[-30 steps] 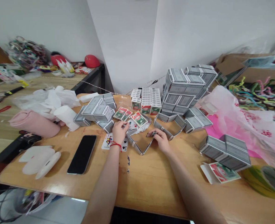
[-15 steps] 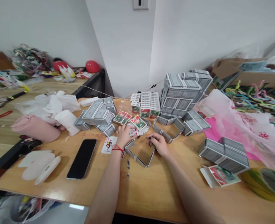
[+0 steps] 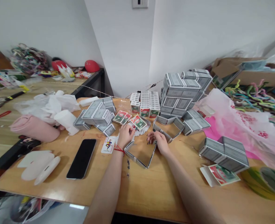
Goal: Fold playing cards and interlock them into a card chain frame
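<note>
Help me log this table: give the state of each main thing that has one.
Left hand: fingers curled, grip unclear
Right hand: fingers curled, grip unclear
Near card frame: standing, open-topped
Far card frame: standing, open-topped
Phone: flat, screen dark
Joker card: face up
Pink bundle: rolled up
Small card box: flap open
Cardboard box: open

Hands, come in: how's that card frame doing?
Left hand by card frame, left side; right hand, right side. Frame standing on table. Loose cards close behind it.
</note>
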Demonstrator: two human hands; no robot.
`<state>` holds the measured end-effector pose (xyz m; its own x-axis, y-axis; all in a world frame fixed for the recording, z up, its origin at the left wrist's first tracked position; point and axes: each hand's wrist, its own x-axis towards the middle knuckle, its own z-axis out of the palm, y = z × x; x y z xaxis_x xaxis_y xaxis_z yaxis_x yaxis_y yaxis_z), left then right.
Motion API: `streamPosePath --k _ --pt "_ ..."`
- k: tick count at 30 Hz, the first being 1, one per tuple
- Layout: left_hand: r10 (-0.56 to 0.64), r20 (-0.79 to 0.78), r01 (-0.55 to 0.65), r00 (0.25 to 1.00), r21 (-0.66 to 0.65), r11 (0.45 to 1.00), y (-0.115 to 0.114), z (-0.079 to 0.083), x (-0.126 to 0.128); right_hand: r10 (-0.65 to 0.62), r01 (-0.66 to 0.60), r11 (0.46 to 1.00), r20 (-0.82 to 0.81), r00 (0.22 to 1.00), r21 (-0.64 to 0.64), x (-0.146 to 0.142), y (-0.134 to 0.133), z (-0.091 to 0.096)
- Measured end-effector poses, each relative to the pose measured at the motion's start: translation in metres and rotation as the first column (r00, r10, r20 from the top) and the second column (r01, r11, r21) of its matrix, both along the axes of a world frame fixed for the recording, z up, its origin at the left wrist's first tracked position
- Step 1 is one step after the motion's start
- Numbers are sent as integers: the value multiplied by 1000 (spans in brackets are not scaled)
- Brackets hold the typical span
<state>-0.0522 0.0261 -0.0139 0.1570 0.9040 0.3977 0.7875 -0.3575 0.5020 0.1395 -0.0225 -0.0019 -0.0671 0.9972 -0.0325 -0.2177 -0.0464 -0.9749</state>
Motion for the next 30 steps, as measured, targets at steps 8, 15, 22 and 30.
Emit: streamPosePath --k 8,15,22,30 --pt "172 582 -138 795 -103 985 -2 14 -2 -11 10 999 -27 1000 -33 3 4 -6" --pt "5 -111 -38 994 -299 954 -29 37 -34 -12 12 999 -2 1000 -30 2 5 -6" --pt "75 -228 -160 971 -382 910 -30 30 -36 -12 13 1000 34 999 -18 1 5 -4" --pt "124 -77 -144 989 -356 923 -27 28 -29 -10 11 1000 10 1000 -4 0 4 -4"
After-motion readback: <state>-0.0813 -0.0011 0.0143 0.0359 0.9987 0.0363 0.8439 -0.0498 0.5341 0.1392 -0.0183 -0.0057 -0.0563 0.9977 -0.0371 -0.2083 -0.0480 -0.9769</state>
